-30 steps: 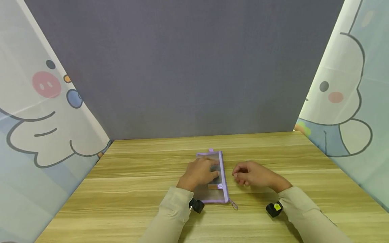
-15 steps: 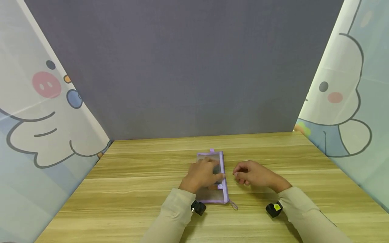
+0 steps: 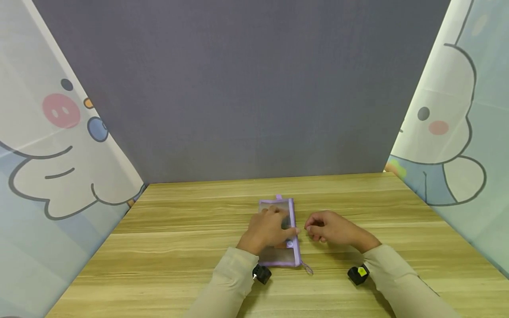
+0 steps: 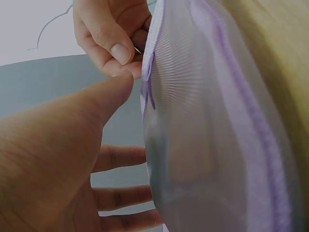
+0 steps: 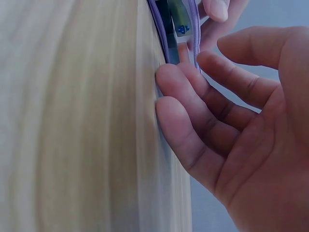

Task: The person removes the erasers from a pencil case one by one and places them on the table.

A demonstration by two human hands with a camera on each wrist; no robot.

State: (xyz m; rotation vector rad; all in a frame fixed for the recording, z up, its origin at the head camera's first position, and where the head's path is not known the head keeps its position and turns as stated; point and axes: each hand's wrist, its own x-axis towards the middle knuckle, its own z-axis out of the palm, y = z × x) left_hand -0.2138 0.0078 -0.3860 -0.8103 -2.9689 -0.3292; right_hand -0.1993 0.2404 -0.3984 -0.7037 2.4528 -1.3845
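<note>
A see-through mesh zip pouch [image 3: 278,255] with purple trim lies flat on the table, its zipped side to the right. My left hand [image 3: 267,227] rests over it with the fingers spread and the thumb reaching across the zip edge. Just right of the pouch, my right hand [image 3: 334,227] hovers low with loosely curled fingers and nothing visible in them. In the right wrist view the pouch's purple edges [image 5: 195,29] stand apart. Between them show a yellow-green item [image 5: 181,18] with blue print, something dark and an orange-brown piece [image 5: 183,52].
The wood-grain table [image 3: 171,256] extends to both sides. A dark grey panel [image 3: 246,88] rises behind it, and cartoon-printed curtains [image 3: 445,123] flank both sides. Each wrist wears a small black camera [image 3: 262,274]. A purple loop [image 3: 307,268] hangs from the pouch's near right corner.
My left hand has slid slightly right, and its thumb now reaches past the zip edge. The pouch has shifted a little to the right. My right hand has stayed almost still.
</note>
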